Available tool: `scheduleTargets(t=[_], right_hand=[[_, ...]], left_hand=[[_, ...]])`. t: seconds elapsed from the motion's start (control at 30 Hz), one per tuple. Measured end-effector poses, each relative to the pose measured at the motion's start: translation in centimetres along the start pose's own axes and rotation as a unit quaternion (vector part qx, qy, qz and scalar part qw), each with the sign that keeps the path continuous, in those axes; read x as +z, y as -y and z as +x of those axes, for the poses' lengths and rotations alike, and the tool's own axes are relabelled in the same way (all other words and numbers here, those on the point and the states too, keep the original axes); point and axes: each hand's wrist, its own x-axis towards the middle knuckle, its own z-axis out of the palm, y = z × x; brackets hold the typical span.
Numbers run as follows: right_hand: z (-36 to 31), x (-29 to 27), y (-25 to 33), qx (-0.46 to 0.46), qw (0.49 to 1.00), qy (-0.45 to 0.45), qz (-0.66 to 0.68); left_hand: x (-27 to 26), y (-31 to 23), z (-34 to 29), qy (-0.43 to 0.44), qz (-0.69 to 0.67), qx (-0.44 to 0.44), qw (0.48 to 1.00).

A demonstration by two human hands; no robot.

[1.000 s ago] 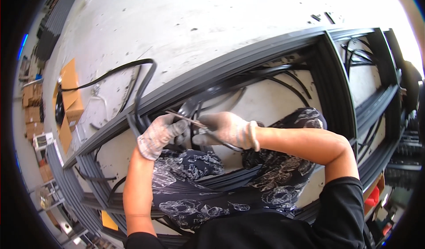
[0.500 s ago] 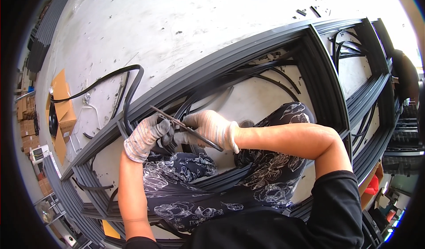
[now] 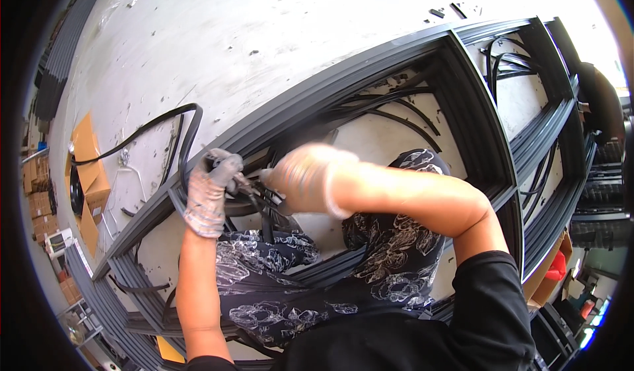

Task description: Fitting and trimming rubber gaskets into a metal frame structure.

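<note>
Crouching over a dark grey metal window frame (image 3: pixel 370 74) that lies flat on the pale concrete floor (image 3: pixel 264 28), both hands at its long rail near picture centre. My left hand (image 3: pixel 210 189), in a speckled grey knit glove, has its fingers (image 3: pixel 228 166) curled closed around a black rubber gasket strip (image 3: pixel 188 130) right where it meets the rail. From there the strip loops away toward 10 o'clock across the floor, then trails off left. My right hand (image 3: pixel 300 186), in a pale glove, is just beside the left at its 3 o'clock. It's motion-blurred, so I cannot tell whether its fingers are closed on anything. Between the two hands sit a thin dark tool or strip end and a tangle of black strip; too smeared to separate.

More loose black rubber strips (image 3: pixel 396 110) lie curved inside the frame opening at 1 o'clock of my right hand. Second frame section with further strips at 2 o'clock, near the top right rim. Stacked dark frame profiles (image 3: pixel 132 292) run along 7 o'clock. Brown cardboard boxes (image 3: pixel 89 173) on the floor at 9 o'clock, well apart from the hands. My knees in patterned black-and-white trousers (image 3: pixel 264 285) are below the hands, inside the frame.
</note>
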Motion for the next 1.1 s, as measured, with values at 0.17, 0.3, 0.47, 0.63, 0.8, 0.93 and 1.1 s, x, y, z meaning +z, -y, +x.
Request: scheduleTargets(t=[0.17, 0.3, 0.47, 0.63, 0.8, 0.93, 1.1], right_hand=[[-3.3, -1.7, -12.0, 0.147, 0.886, -0.34, 0.279], [-0.5, 5.7, -25.0, 0.378, 0.895, -0.222, 0.082], [3.8, 14.7, -29.3, 0.384, 0.898, -0.145, -0.157], [7.1, 17.6, -29.0, 0.398, 0.895, -0.107, -0.168], [6.4, 21.1, -29.7, 0.43, 0.877, -0.213, -0.018], [2.7, 18.9, -25.8, 0.405, 0.877, -0.252, 0.058], [-7.8, 12.9, -20.9, 0.426, 0.854, -0.27, -0.129]], left_hand=[[-2.0, -0.6, 0.3, -0.012, -0.036, -0.015, 0.999], [-2.9, -0.2, 0.5, -0.021, -0.021, -0.014, 0.999], [-2.8, -0.1, 0.8, -0.004, 0.018, -0.021, 1.0], [-2.0, -1.0, 0.8, -0.005, 0.065, -0.03, 0.997], [-1.2, -1.2, 1.0, 0.042, 0.064, -0.003, 0.997], [-0.9, -1.3, 0.2, 0.032, 0.081, 0.005, 0.996], [-0.2, -0.8, 0.6, 0.031, 0.067, 0.039, 0.997]])
